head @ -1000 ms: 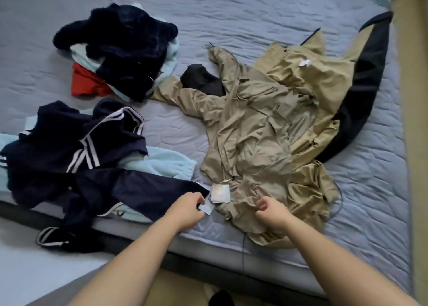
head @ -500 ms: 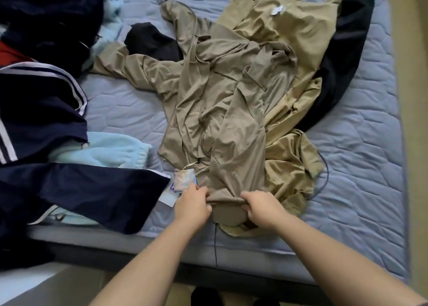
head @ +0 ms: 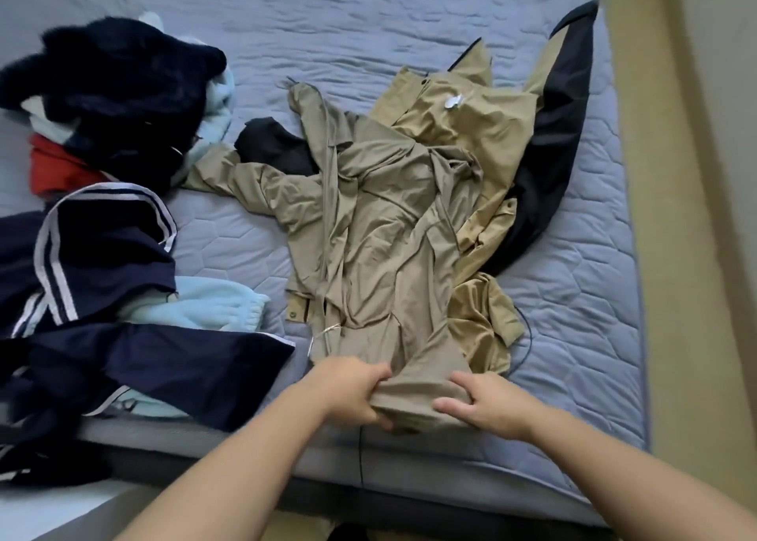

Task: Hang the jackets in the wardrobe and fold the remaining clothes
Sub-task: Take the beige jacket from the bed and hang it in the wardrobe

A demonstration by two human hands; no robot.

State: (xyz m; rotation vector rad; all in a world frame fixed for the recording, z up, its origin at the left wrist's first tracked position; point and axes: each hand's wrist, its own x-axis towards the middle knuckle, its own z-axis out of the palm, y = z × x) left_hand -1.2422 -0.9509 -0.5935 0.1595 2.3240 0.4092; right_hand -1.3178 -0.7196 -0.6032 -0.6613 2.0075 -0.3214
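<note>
A crumpled khaki jacket (head: 381,221) with a black lining lies spread across the grey-blue mattress (head: 573,294). Its near end is bunched at the bed's front edge. My left hand (head: 348,393) grips that bunched fabric from the left, fingers curled under it. My right hand (head: 487,405) holds the same bunch from the right, thumb on top and fingers wrapped below. A navy garment with white stripes (head: 94,262) lies to the left over a light blue fleece (head: 205,307).
A heap of dark navy, pale blue and red clothes (head: 118,102) sits at the back left. A thin black cord (head: 522,335) trails from the jacket over the bed's front edge. A beige wall (head: 696,212) runs along the right side.
Both hands moved together onto the jacket's near end and gathered it; the white tags at the hem are no longer visible. The view pulled back, showing more of the bed.
</note>
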